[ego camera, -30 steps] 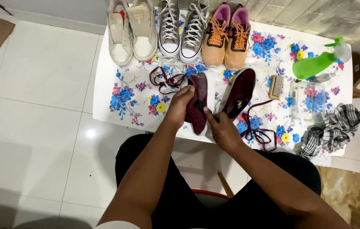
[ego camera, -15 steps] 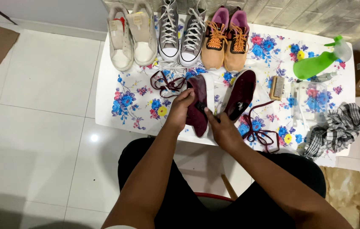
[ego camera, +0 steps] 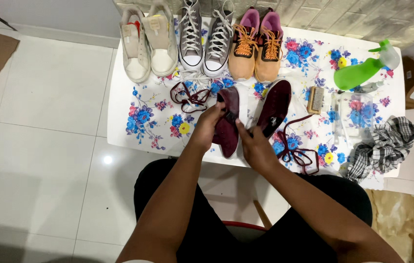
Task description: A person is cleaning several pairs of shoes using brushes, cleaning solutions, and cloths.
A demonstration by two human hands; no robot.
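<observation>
Head view, looking down on a white tabletop (ego camera: pixel 119 122) with a blue floral print. Two maroon shoes are seen at its near edge, both without laces. One maroon shoe (ego camera: pixel 228 131) is held between the hands; its mate (ego camera: pixel 274 108) lies just to the right, sole side partly up, touched by nothing. One maroon lace (ego camera: pixel 187 96) is bunched on the tabletop left of the held shoe; a second lace (ego camera: pixel 298 148) trails loose to the right, near the right hand.

Progress, as judged: unlacing looks done on both shoes, since both laces lie free. No wetting or scrubbing is seen. A brush (ego camera: pixel 315 100), a green spray bottle (ego camera: pixel 360 74) and a checked cloth (ego camera: pixel 383 146) rest untouched on the right side, well apart from the hands.

Left hand (ego camera: pixel 209 124): closed on the upper part of the held shoe, fingers wrapped over its top edge. Right hand (ego camera: pixel 253 146): pressed against the shoe's right side lower down; fingers appear curled on it, though the exact grip is partly hidden behind the shoe.

The held shoe is tilted, toe toward the person, lifted slightly or resting at the tabletop edge; which of the two cannot be told.

Along the far edge three other pairs are lined up: cream sneakers (ego camera: pixel 149 41), grey high-tops (ego camera: pixel 206 39), tan-and-pink shoes (ego camera: pixel 256 44). All are laced and well apart from the hands.
</observation>
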